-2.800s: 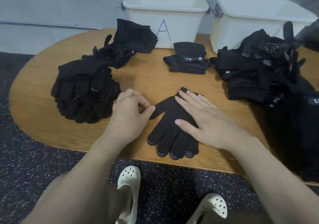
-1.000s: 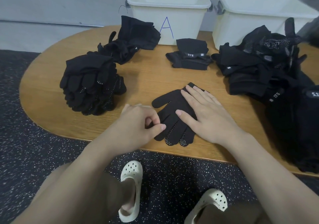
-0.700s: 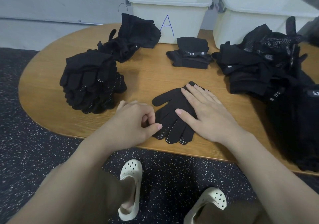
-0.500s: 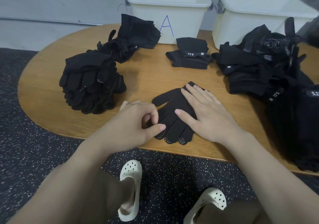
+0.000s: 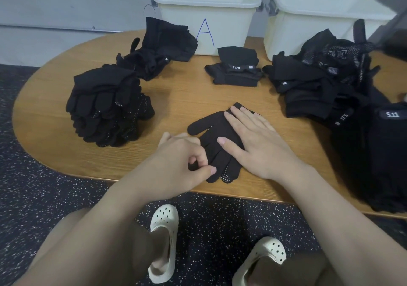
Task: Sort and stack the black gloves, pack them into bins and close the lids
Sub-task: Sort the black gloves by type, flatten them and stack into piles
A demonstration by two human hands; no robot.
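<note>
Step in hand, as it reads: squaring up one dotted glove (maybe a pair laid one on the other, can't tell) near the front edge of the table before it goes on a stack.

Right hand lies flat on the glove, fingers straight and slightly spread, pinning palm and cuff. Left hand has thumb and forefinger curled, pinching a fingertip of the glove at its near end. Grip dots show on the two rightmost glove fingers.

To do it well:
- Keep the flat hand's weight on, so the cuff end doesn't slide while the other end is tugged.
- Pull each glove finger straight along its length, one at a time; sideways tugs will likely bunch the knit.
- Get the glove's thumb, sticking out to the left, tucked or flat, or the pile will lean.
- Match orientation to the stack of dotted gloves at left, the likely destination.

Elsewhere: a looser heap behind that stack, a small folded set with a logo band mid-table, and a big unsorted pile at right. Two white bins at the back, one marked A and one unmarked, both open, no lids in view. Judging by that pile, sorting is far from done and packing hasn't started.
</note>
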